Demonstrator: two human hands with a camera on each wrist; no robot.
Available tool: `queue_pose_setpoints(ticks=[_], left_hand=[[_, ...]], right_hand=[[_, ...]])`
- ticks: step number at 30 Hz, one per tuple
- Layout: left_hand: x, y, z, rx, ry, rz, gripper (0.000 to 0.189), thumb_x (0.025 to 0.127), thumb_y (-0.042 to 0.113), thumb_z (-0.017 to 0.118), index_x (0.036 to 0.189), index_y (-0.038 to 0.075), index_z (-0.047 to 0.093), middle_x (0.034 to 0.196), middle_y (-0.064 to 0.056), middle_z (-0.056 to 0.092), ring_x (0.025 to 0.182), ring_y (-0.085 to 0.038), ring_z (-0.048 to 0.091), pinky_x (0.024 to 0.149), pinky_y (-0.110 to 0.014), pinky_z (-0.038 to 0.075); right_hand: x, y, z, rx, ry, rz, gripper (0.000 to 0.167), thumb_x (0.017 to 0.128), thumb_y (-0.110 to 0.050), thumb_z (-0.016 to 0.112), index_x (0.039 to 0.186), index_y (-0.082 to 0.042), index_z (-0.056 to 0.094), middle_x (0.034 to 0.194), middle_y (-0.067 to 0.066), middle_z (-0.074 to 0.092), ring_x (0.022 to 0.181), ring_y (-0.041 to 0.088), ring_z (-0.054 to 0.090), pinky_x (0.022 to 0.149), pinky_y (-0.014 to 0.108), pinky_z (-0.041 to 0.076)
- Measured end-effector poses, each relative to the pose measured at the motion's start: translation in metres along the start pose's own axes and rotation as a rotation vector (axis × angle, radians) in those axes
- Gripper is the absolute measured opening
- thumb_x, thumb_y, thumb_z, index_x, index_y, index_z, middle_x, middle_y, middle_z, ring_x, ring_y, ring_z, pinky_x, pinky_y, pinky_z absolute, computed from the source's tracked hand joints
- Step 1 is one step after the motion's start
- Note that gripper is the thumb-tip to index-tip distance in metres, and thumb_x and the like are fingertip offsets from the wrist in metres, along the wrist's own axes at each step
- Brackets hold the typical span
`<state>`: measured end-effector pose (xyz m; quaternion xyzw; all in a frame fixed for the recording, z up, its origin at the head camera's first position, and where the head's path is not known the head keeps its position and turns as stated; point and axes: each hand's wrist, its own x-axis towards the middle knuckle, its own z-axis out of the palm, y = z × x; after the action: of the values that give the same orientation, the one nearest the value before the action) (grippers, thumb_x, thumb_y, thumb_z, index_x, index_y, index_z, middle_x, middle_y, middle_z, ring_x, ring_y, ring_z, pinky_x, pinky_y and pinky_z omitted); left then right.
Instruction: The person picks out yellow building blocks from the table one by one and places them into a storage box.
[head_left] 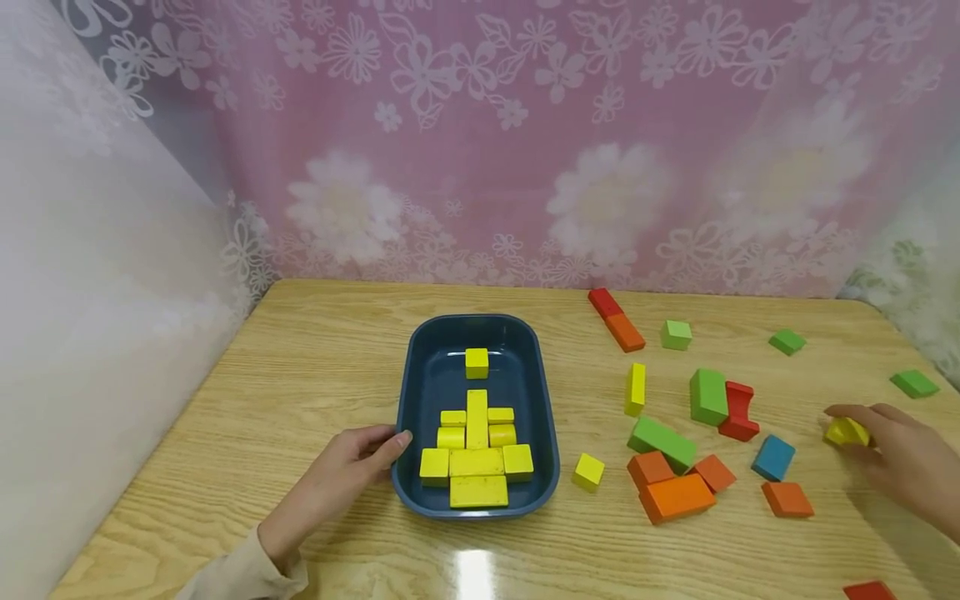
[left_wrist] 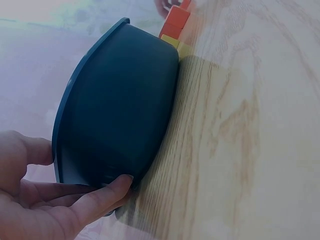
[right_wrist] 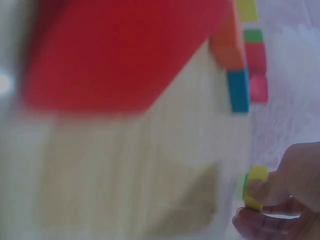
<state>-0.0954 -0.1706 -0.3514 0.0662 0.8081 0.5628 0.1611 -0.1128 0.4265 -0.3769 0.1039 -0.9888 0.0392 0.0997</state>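
- The yellow block (head_left: 846, 432), painted and perhaps wooden, is at the right of the bench (head_left: 330, 358), in the right hand (head_left: 900, 454). Fingers cover part of it, so its long axis is unclear, and I cannot tell whether it touches the wood.
- The right hand pinches this block between thumb and fingers, reaching in from the near right with its fingertips toward the left.
- The deep, round-cornered, dark blue tray (head_left: 442, 383) lies well to the left of that block, its long axis running near to far. The left hand is much the nearer to it, and the loose blocks lie between tray and right hand; that gap seems the relation that matters most.
- The left hand (head_left: 352, 458) grips the tray's left side toward the near end, thumb over the rim and fingers against the outer wall.
- Inside the tray lie only yellow blocks (head_left: 477, 462), most grouped toward the near end, one cube apart at the far end.
- Just right of the tray sits a loose yellow cube (head_left: 588, 472); farther back stands a slim yellow block (head_left: 635, 389).
- Nearest the right hand, on its left, are a blue rectangular block (head_left: 773, 458) and a flat orange block (head_left: 787, 500).
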Motion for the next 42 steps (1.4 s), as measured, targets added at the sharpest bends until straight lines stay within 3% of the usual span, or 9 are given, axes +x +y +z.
queue_pose_setpoints(ticks=[8, 12, 17, 21, 26, 30, 36, 42], left_hand=[[0.000, -0.001, 0.001, 0.002, 0.005, -0.016, 0.055, 0.100, 0.035, 0.053, 0.131, -0.011, 0.052, 0.126, -0.023, 0.059, 0.106, -0.029, 0.064, 0.079, -0.035, 0.060], [0.000, -0.001, 0.000, 0.009, 0.008, -0.021, 0.056, 0.100, 0.036, 0.054, 0.131, -0.010, 0.052, 0.125, -0.023, 0.060, 0.106, -0.029, 0.064, 0.079, -0.035, 0.059], [0.001, -0.001, -0.001, 0.002, 0.007, -0.013, 0.056, 0.100, 0.035, 0.054, 0.131, -0.011, 0.052, 0.123, -0.023, 0.061, 0.106, -0.029, 0.064, 0.080, -0.034, 0.059], [0.000, -0.001, -0.001, -0.006, 0.007, -0.007, 0.055, 0.100, 0.034, 0.053, 0.130, -0.012, 0.052, 0.123, -0.023, 0.061, 0.107, -0.030, 0.064, 0.080, -0.034, 0.059], [0.000, -0.001, -0.001, -0.021, 0.001, 0.004, 0.055, 0.100, 0.034, 0.054, 0.130, -0.012, 0.052, 0.123, -0.024, 0.061, 0.108, -0.030, 0.063, 0.081, -0.034, 0.059], [0.000, 0.000, -0.002, -0.021, 0.005, -0.001, 0.055, 0.100, 0.034, 0.054, 0.130, -0.012, 0.052, 0.123, -0.023, 0.061, 0.108, -0.030, 0.063, 0.081, -0.034, 0.059], [0.000, 0.000, -0.002, -0.024, 0.021, -0.017, 0.053, 0.100, 0.033, 0.055, 0.129, -0.011, 0.054, 0.122, -0.022, 0.062, 0.108, -0.030, 0.063, 0.082, -0.035, 0.059], [0.000, 0.000, 0.000, -0.016, 0.019, -0.019, 0.054, 0.100, 0.034, 0.055, 0.129, -0.011, 0.054, 0.122, -0.022, 0.062, 0.107, -0.029, 0.063, 0.080, -0.034, 0.059]], right_hand=[[0.028, -0.051, -0.020, 0.142, 0.035, -0.066, 0.052, 0.072, 0.024, 0.059, 0.122, 0.015, 0.047, 0.100, 0.032, 0.051, 0.069, 0.031, 0.056, 0.045, 0.020, 0.039], [0.044, -0.085, -0.027, 0.212, 0.130, -0.194, 0.059, 0.069, 0.028, 0.060, 0.124, 0.010, 0.050, 0.104, 0.021, 0.053, 0.075, 0.034, 0.060, 0.048, 0.017, 0.045], [0.065, -0.134, -0.034, 0.298, 0.216, -0.361, 0.064, 0.066, 0.026, 0.072, 0.124, 0.004, 0.055, 0.108, 0.013, 0.057, 0.074, 0.019, 0.057, 0.055, 0.009, 0.044], [0.081, -0.172, -0.034, 0.348, 0.238, -0.460, 0.061, 0.067, 0.022, 0.075, 0.122, 0.001, 0.057, 0.105, 0.008, 0.057, 0.074, 0.010, 0.050, 0.056, 0.011, 0.044], [0.096, -0.210, -0.033, 0.405, 0.219, -0.570, 0.057, 0.065, 0.024, 0.074, 0.116, 0.002, 0.060, 0.104, 0.007, 0.058, 0.077, 0.011, 0.051, 0.060, 0.018, 0.051], [0.104, -0.241, -0.033, 0.459, 0.160, -0.630, 0.052, 0.072, 0.015, 0.076, 0.119, 0.004, 0.060, 0.109, 0.009, 0.060, 0.080, 0.013, 0.057, 0.066, 0.026, 0.057], [0.119, -0.286, -0.026, 0.451, -0.011, -0.616, 0.048, 0.084, -0.005, 0.075, 0.128, 0.003, 0.057, 0.114, 0.011, 0.062, 0.087, 0.018, 0.060, 0.074, 0.029, 0.058], [0.138, -0.307, -0.016, 0.371, -0.068, -0.607, 0.048, 0.085, -0.008, 0.074, 0.129, 0.000, 0.057, 0.113, 0.012, 0.063, 0.090, 0.021, 0.060, 0.078, 0.031, 0.058]])
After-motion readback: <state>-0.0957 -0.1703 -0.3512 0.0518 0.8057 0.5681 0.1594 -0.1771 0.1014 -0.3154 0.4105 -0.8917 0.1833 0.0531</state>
